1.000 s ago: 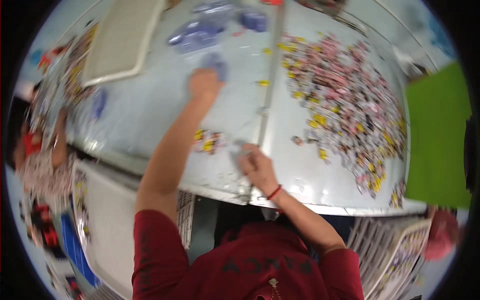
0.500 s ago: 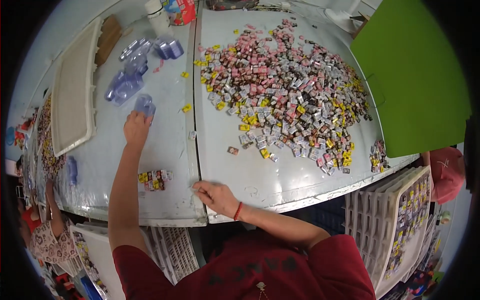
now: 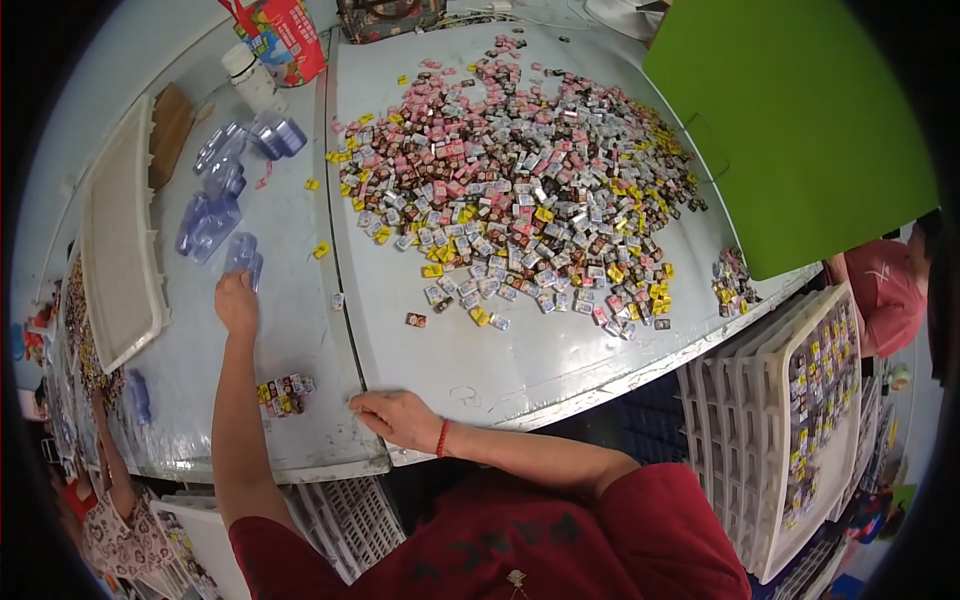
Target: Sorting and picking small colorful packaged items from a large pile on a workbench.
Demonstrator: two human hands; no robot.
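Note:
My left hand (image 3: 237,302) reaches out over the left part of the table, its fingers closed on the near end of a clear bluish plastic shell (image 3: 244,256). Just beyond lies a group of similar nested plastic shells (image 3: 210,222). Between my arms is a small block of little wrapped pieces (image 3: 285,394) in yellow, red and white, set side by side. My right hand (image 3: 398,420) rests by the table's near edge, close to the seam, with its fingers curled. Whatever may be between those fingertips is hidden.
A large pile of small wrapped pieces (image 3: 520,190) covers the right table. A green board (image 3: 790,130) stands at the right. Stacked white trays (image 3: 745,450) rise below the right edge. A white tray (image 3: 125,240) and a white bottle (image 3: 250,78) are at the left. Another person (image 3: 125,530) works there.
The view has shifted, so the table and pile appear farther left, with the near part lower. Both hands stay at about the same spots on the table, the left still at the plastic shell.

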